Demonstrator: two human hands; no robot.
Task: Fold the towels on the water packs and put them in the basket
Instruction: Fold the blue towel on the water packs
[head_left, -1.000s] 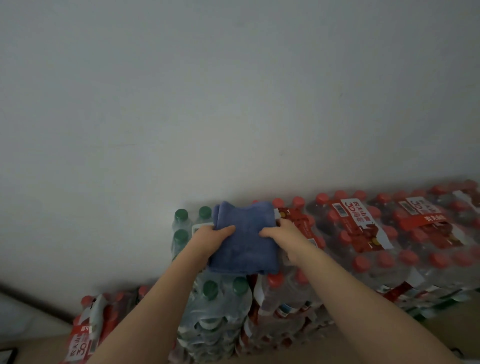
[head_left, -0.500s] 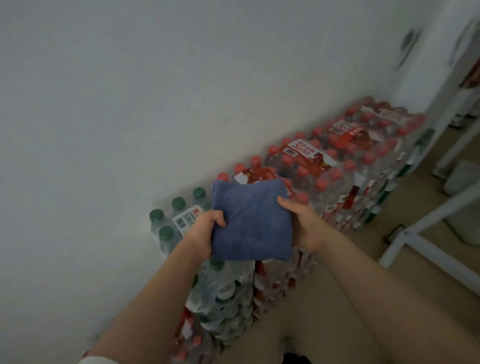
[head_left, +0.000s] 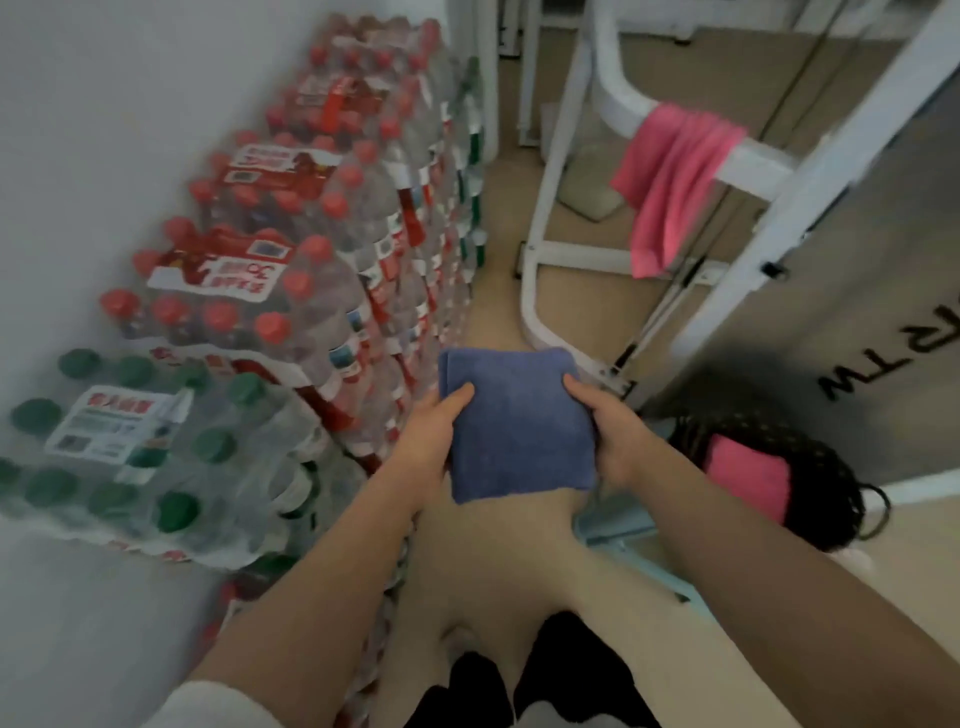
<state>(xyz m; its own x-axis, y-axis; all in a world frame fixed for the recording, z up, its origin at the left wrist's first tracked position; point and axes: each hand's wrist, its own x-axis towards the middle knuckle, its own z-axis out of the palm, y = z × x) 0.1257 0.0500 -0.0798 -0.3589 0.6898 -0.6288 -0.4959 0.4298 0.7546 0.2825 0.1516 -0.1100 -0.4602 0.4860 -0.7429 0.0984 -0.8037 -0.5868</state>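
Beige floor beneath hands (head_left: 519, 431) around square, fuzzy blue towel (head_left: 517, 426).

Pale grey wall (head_left: 104, 93) at left, beige floor (head_left: 498, 218), white metal frame (head_left: 753, 161) at right

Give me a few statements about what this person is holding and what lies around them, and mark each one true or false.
1. Both hands hold the folded blue towel, the left hand and right hand on opposite edges. True.
2. The blue towel rests on the water packs. False: it is held in the air, off to their right.
3. A pink towel hangs over a white frame bar. True.
4. The dark basket holds nothing. False: a folded pink cloth lies in it.
5. Every bottle cap is red. False: the nearest pack has green caps.
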